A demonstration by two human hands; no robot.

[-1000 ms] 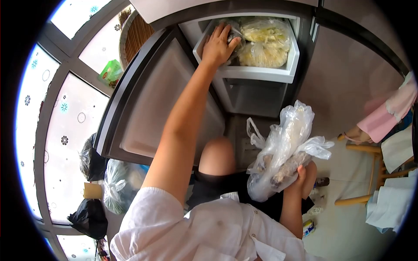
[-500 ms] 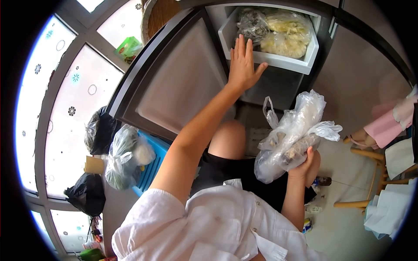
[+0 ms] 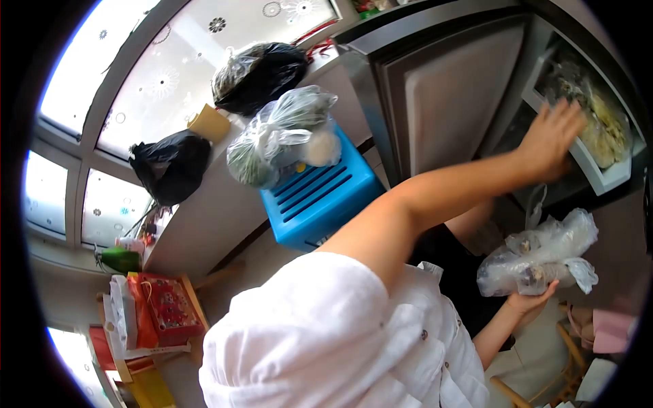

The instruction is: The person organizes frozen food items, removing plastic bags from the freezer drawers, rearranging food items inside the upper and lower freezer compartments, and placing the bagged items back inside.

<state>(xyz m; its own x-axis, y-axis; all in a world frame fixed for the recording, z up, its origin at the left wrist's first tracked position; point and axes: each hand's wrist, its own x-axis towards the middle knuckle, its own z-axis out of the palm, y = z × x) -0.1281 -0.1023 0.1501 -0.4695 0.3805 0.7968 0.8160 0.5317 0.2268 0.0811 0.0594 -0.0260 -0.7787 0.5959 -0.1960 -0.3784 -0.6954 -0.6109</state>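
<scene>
My left hand, slightly blurred, is raised in front of the white freezer drawer with its fingers apart and nothing held. Inside the pulled-out drawer lie a clear bag of yellowish food and a clear bag of greyish food. Down by my knee, my right hand grips a bundle of clear plastic bags from below, and brownish pieces show through the plastic. My fingers there are partly hidden by the bundle.
The fridge door stands open. Beside it, clear bags of greens rest on a blue slatted stool. Black bags lie along the sill. A red box is lower left, and someone's pink-clothed leg is at lower right.
The view has swung left, showing more of the blue stool and the red box. My left hand has come out of the drawer, off the greyish bag. My right hand still holds the bundle.
</scene>
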